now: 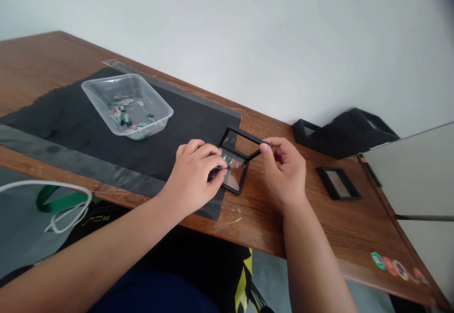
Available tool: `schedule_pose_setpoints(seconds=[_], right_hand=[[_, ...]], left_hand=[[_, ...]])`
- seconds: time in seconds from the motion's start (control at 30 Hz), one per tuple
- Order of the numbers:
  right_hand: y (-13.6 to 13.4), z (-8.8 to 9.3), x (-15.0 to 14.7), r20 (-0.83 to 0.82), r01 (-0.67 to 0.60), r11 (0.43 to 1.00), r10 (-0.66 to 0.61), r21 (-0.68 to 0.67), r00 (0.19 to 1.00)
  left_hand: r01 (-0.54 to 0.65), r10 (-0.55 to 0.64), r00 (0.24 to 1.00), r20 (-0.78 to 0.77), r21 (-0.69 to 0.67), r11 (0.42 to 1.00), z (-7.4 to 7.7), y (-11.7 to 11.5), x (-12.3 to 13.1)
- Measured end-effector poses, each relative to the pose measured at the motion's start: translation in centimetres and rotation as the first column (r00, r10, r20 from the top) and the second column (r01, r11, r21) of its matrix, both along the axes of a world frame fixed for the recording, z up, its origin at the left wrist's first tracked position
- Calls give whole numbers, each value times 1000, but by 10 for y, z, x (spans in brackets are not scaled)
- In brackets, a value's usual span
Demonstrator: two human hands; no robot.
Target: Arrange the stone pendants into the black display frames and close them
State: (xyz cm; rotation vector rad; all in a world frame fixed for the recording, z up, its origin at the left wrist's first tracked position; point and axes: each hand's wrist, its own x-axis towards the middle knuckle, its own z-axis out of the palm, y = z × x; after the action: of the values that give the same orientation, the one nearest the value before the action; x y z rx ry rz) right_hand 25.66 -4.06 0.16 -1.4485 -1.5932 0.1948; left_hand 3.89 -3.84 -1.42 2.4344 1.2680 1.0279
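A small black frame case (pixel 237 158) with clear film lies open at the edge of a black cloth mat (pixel 88 119) on the wooden table (pixel 319 218). My right hand (pixel 283 171) pinches the raised lid's right edge between thumb and forefinger. My left hand (pixel 195 173) rests on the case's lower half with fingertips pressed together on something small over the film; several tiny pieces lie there. What the left fingers hold is too small to name.
A clear plastic tray (pixel 126 105) with several small green and pale pieces stands on the mat at the left. Another closed black frame case (pixel 338 183) lies at the right. Stacked black cases (pixel 345 133) sit against the wall. Round stickers (pixel 390 265) mark the table's near right corner.
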Motion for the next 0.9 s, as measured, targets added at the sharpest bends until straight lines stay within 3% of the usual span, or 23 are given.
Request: schedule_pose_setpoints(seconds=[0.9], right_hand=[[0,0,1,24,11,1000,-11,-3,1000]], left_hand=[[-6,16,992,-124,76,997,-6,-5,2]])
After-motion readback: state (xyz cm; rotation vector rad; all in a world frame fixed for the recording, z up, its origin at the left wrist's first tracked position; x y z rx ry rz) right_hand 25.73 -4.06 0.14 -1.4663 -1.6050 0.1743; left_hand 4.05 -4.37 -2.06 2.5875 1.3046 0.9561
